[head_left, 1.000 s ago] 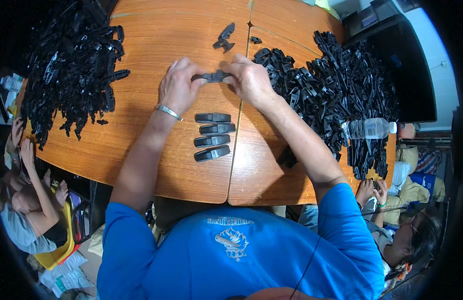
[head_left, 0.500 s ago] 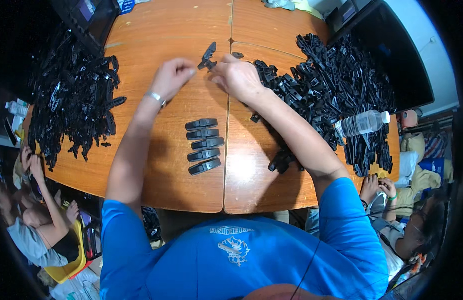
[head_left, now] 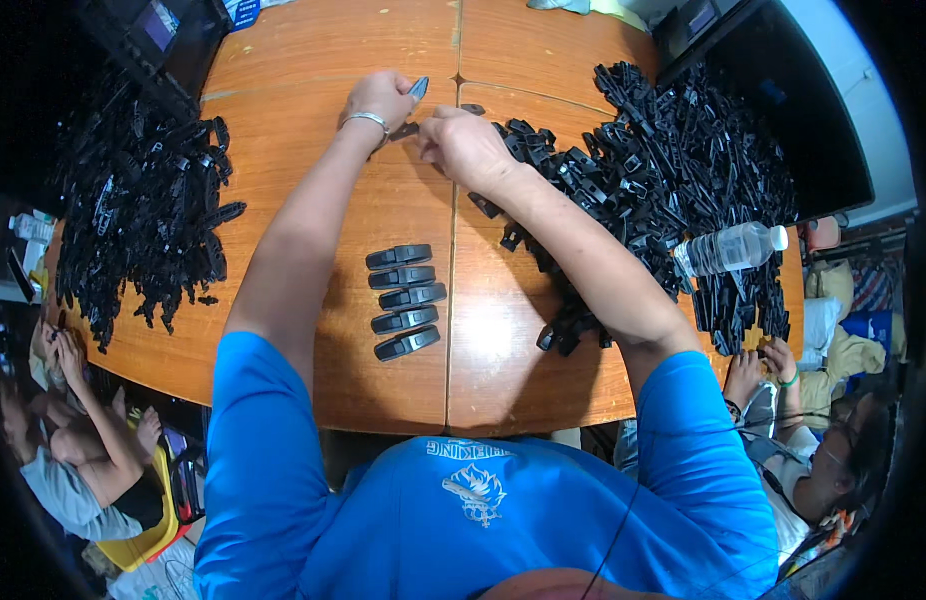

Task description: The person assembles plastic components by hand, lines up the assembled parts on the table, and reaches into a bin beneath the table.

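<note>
My left hand (head_left: pixel 381 98) is closed on a black plastic clip-like part (head_left: pixel 419 88), whose tip sticks out past the fingers. Close to its right, my right hand (head_left: pixel 467 148) has its fingers curled together; what they pinch, if anything, is hidden. Between the two hands shows a small dark part (head_left: pixel 405 131), and whether it is held or lies on the table I cannot tell. Beyond the right hand another small black part (head_left: pixel 473 108) lies by the table joint. Nearer me, several similar black clips (head_left: pixel 405 298) lie in a neat column.
Loose black parts form a big heap (head_left: pixel 663 170) on the right and another (head_left: pixel 148 200) on the left of the wooden table (head_left: pixel 283 60). A clear plastic bottle (head_left: pixel 733 248) lies on the right heap. Other people's hands work at the left (head_left: pixel 63 350) and right (head_left: pixel 763 370) edges.
My left hand has moved right and away from me and taken hold of the black part that stood by my right fingers. My right hand has stayed nearly in place.
</note>
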Available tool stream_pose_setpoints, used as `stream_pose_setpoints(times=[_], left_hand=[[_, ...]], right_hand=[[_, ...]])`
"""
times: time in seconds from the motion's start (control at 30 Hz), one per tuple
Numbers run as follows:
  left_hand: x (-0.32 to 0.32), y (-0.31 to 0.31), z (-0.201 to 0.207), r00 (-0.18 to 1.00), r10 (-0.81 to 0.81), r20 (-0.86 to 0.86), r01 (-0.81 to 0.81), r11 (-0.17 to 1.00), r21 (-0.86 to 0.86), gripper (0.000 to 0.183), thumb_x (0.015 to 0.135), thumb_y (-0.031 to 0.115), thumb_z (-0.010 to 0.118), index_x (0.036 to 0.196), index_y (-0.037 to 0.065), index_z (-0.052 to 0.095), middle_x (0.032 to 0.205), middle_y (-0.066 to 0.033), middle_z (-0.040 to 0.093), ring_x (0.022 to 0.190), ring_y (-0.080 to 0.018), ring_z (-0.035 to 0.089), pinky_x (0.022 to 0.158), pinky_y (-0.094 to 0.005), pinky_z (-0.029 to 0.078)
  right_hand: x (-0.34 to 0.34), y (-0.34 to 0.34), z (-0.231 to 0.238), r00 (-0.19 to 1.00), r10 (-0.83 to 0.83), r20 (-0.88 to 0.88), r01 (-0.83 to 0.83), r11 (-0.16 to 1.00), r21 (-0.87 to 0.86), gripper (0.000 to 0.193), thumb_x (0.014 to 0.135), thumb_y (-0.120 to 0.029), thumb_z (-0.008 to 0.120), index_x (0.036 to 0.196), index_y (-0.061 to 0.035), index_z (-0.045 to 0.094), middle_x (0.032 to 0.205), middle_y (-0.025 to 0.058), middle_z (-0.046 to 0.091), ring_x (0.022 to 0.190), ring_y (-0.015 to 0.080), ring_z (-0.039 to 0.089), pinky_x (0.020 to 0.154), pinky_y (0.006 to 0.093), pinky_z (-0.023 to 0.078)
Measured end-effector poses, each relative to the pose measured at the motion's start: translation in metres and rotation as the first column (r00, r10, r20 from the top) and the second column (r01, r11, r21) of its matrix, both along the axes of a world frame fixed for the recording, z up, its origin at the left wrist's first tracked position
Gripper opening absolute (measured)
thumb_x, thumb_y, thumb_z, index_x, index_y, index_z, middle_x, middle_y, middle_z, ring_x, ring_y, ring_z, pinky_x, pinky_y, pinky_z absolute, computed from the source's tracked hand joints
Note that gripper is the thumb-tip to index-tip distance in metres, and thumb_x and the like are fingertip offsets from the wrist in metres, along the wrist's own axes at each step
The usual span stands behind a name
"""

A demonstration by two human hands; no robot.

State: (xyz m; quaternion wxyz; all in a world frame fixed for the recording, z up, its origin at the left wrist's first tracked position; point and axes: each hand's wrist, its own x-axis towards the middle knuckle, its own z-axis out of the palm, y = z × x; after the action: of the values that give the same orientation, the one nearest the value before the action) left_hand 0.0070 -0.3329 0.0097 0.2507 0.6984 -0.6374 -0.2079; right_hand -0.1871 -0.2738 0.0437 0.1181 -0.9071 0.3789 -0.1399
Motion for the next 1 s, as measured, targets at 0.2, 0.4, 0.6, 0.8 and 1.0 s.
stream_pose_setpoints(times=[0.2,0.4,0.6,0.8,1.0], left_hand=[[0.037,0.057,0.01,0.546,0.064,-0.835,-0.018,0.998,0.065,0.013,0.096,0.01,0.08,0.091,0.007,0.068,0.081,-0.0028,0.07,0.068,-0.0084,0.064,0.057,-0.0228,0.048],[0.036,0.136,-0.013,0.425,0.013,-0.905,-0.093,0.995,-0.029,0.052,0.093,0.002,0.081,0.137,0.001,0.052,0.11,-0.0106,0.075,0.083,-0.0127,0.071,0.072,-0.0231,0.059],[0.02,0.181,-0.014,0.981,-0.122,-0.152,0.074,0.954,-0.29,0.036,0.085,0.0,0.084,0.118,0.003,0.07,0.105,-0.0097,0.075,0.104,-0.0226,0.071,0.097,-0.0347,0.058],[0.029,0.197,-0.015,0.975,-0.069,-0.21,-0.035,0.89,-0.455,0.028,0.081,0.005,0.088,0.106,0.006,0.076,0.108,-0.0069,0.074,0.108,-0.0266,0.067,0.097,-0.0397,0.056],[0.043,0.202,-0.018,0.999,-0.013,0.03,0.023,0.926,-0.377,0.022,0.081,0.019,0.09,0.1,0.012,0.08,0.104,-0.0054,0.071,0.108,-0.0307,0.062,0.096,-0.0454,0.051]], right_hand=[[-0.004,0.014,0.008,0.995,-0.002,0.1,-0.009,0.994,0.113,0.029,0.08,0.005,0.076,0.107,-0.0051,0.075,0.114,0.0195,0.066,0.109,0.0425,0.069,0.093,0.0462,0.057],[0.001,0.025,-0.001,0.995,0.061,0.074,-0.068,0.993,0.098,0.038,0.081,0.004,0.074,0.117,-0.0081,0.077,0.109,0.022,0.075,0.104,0.0419,0.073,0.09,0.0474,0.059],[-0.005,0.048,0.003,0.998,-0.012,0.067,0.01,0.999,0.03,0.035,0.095,-0.013,0.074,0.13,-0.011,0.074,0.112,0.0226,0.077,0.106,0.0408,0.074,0.088,0.0474,0.06],[0.002,0.075,0.017,0.997,-0.074,-0.015,0.075,0.994,0.083,0.033,0.094,-0.014,0.076,0.126,-0.0081,0.073,0.104,0.0208,0.077,0.097,0.0404,0.075,0.083,0.0483,0.06],[0.006,0.064,-0.01,0.983,0.042,0.178,-0.034,0.998,-0.045,0.027,0.086,-0.011,0.085,0.112,-0.007,0.08,0.107,0.0132,0.074,0.096,0.035,0.074,0.083,0.0434,0.06]])
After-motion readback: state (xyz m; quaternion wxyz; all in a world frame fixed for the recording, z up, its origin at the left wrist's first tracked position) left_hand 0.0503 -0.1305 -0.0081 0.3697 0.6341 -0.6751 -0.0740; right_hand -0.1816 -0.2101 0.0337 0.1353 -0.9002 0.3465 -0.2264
